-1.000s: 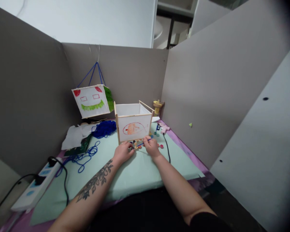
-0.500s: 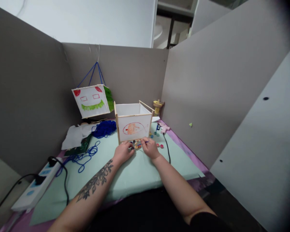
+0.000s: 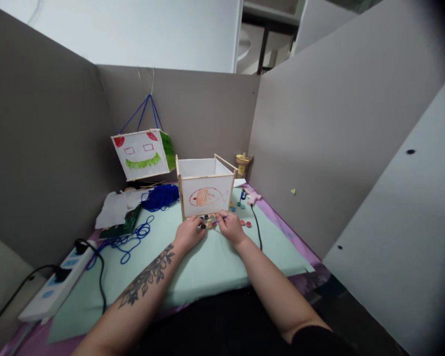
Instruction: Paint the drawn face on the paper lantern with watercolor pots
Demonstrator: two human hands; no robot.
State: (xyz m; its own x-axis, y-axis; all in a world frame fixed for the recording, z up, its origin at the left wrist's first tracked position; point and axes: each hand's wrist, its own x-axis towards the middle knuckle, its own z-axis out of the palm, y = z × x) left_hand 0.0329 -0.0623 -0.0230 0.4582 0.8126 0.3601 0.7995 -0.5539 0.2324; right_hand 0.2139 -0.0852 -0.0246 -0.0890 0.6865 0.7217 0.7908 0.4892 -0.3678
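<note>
My right hand [image 3: 230, 227] pinches a thin paintbrush [image 3: 219, 220] with a blue-purple handle, its tip down among small paint pots [image 3: 209, 225]. At the left end of these pots is my left hand [image 3: 189, 232], fingers curled against a dark one and closed on the set's edge. Just behind both hands stands a square lantern [image 3: 205, 195] of white paper on wooden sticks, upright with an open top. Its front panel bears a fish outlined in red, partly filled with orange. Part of the pots is hidden by my fingers.
A painted lantern [image 3: 143, 154] hangs at back left on blue cords. Blue cord [image 3: 161, 198] lies heaped below it, near white paper [image 3: 114, 210]. A power strip [image 3: 55, 282] is at front left. Pink glue gun [image 3: 252, 197] and pot lids [image 3: 248, 224] lie right.
The brush and my right hand have shifted very slightly over the paint pots. My left hand stays at their left end, and the lantern has not moved.
</note>
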